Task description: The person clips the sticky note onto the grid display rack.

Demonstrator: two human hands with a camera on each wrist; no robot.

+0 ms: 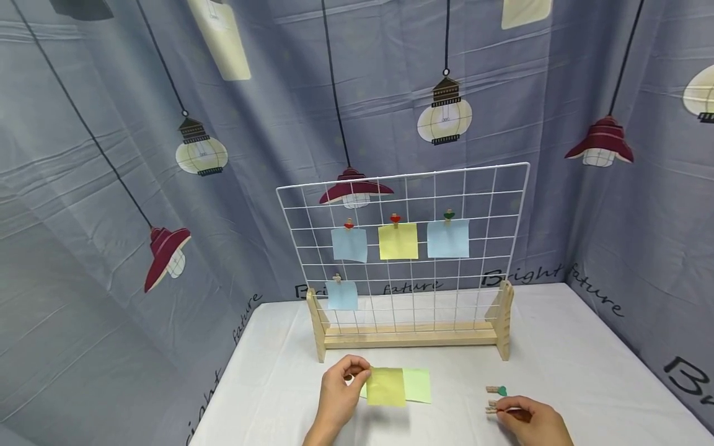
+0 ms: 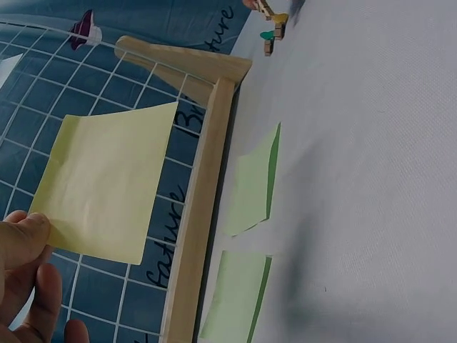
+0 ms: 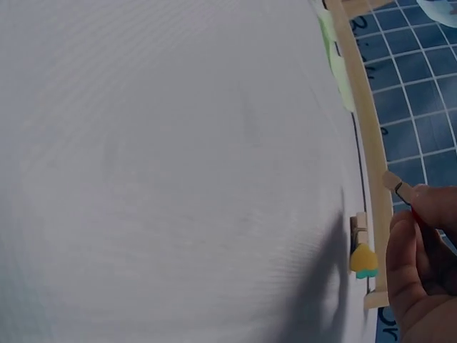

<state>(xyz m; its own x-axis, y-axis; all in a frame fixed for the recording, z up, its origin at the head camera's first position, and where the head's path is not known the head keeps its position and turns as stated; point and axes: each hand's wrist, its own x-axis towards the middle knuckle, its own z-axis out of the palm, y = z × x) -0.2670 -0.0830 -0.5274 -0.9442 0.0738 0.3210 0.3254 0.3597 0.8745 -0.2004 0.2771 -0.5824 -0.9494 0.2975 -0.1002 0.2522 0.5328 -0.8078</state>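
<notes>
My left hand [image 1: 341,391] pinches a yellow sticky note [image 1: 386,387] by its edge, held up above the table. In the left wrist view the yellow note [image 2: 107,182] hangs from thumb and fingers in front of the wire grid. Two light green sticky notes [image 2: 253,182] lie on the table beyond it. My right hand [image 1: 530,421] pinches a small wooden clothespin [image 3: 394,181] between thumb and fingers; a bit of red shows at the grip. Near that hand, clothespins with a green heart [image 1: 502,391] and a yellow heart [image 3: 363,259] lie on the table.
A white wire grid [image 1: 424,279] stands in a wooden base [image 1: 409,336] at the back. Clothespins hold blue notes [image 1: 448,239] and a yellow note [image 1: 398,241] on it. A grey-blue printed curtain [image 1: 268,124] surrounds the white table [image 1: 268,384].
</notes>
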